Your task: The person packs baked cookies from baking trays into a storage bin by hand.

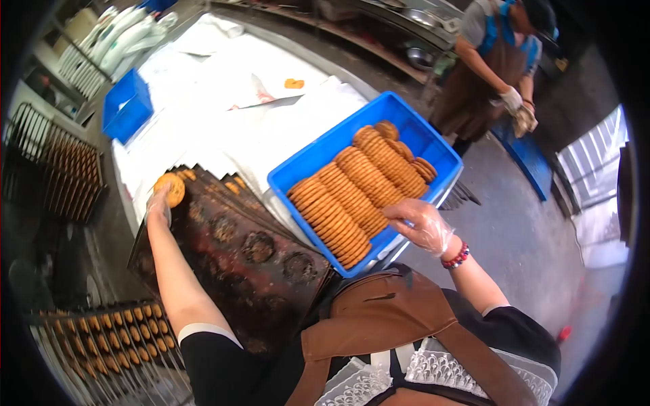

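Note:
My left hand (158,205), in a clear plastic glove, grips round golden cookies (169,190) at the far left corner of a stack of dark, stained baking trays (223,271). The top tray shows burnt round marks. My right hand (425,227), gloved too, reaches over the near right side of a blue crate (284,177). Its curled fingers are at the near end of a row of cookies (369,177); whether they pinch one is hidden. Several tightly packed rows of cookies stand on edge in the crate, with a few looser ones at its far end.
A white-covered table (196,115) carries a smaller blue bin (127,105) and an orange piece (294,84). Racks of cookie trays (112,338) stand at left. Beyond the crate, a gloved co-worker (497,61) in a brown apron stands beside a blue container (525,159).

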